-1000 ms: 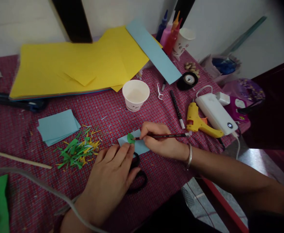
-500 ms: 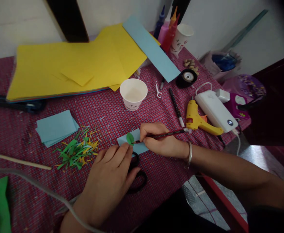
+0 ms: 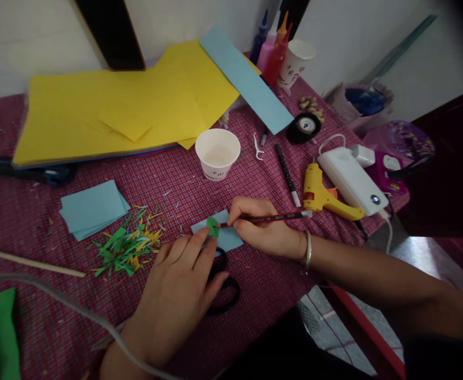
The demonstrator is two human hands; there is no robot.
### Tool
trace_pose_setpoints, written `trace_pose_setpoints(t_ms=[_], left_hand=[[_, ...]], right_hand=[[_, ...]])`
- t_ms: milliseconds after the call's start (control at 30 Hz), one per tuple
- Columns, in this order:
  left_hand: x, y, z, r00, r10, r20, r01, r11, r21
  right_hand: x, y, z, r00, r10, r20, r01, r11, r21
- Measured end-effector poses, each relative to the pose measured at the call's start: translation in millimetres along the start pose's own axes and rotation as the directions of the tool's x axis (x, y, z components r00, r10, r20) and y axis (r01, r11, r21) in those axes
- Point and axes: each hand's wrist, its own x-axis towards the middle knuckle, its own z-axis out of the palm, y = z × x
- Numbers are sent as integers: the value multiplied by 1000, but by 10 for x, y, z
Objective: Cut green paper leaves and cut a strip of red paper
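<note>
My right hand (image 3: 259, 228) grips a dark red pencil (image 3: 281, 217), its tip touching a small green paper leaf (image 3: 213, 226). That leaf rests on a light blue paper piece (image 3: 230, 238). My left hand (image 3: 182, 279) lies over the cloth with its fingers stretched out and thumb apart. Its fingertips press on the leaf's near edge and cover part of the blue paper. Black-handled scissors (image 3: 233, 296) lie beneath the left hand, which hides their blades in part.
Green and yellow paper scraps (image 3: 126, 245) lie left of my hands, near blue cards (image 3: 93, 207). Beyond stands a paper cup (image 3: 218, 158). A yellow glue gun (image 3: 314, 187) and white power bank (image 3: 352, 179) sit right. A grey cable (image 3: 77, 312) crosses my left wrist.
The pencil tip has moved slightly up and left along the leaf, and its rear end has swung a little to the right. The left hand stays nearly in place.
</note>
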Motion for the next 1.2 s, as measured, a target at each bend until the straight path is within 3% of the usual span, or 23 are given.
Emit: trace_pose_setpoints(t_ms=[533,733,967,1200], left_hand=[[8,14,-22,1000,-10,28,10,1000,15],[10,20,-28,999,-12,36,11,1000,13],[14,13,-27,1000,-9,24,9,1000,1],[16,14,-17,999,-16,37,17,1000,-5]], right_hand=[[26,-43,10,998,30,-48,-33,998,-54],[4,-25,-2,997,24,-70,-24,1000,4],[-43,-12,-40,999,-18,35,19,999,-35],[-34,-24,-20,998,-37,46,40,997,-66]])
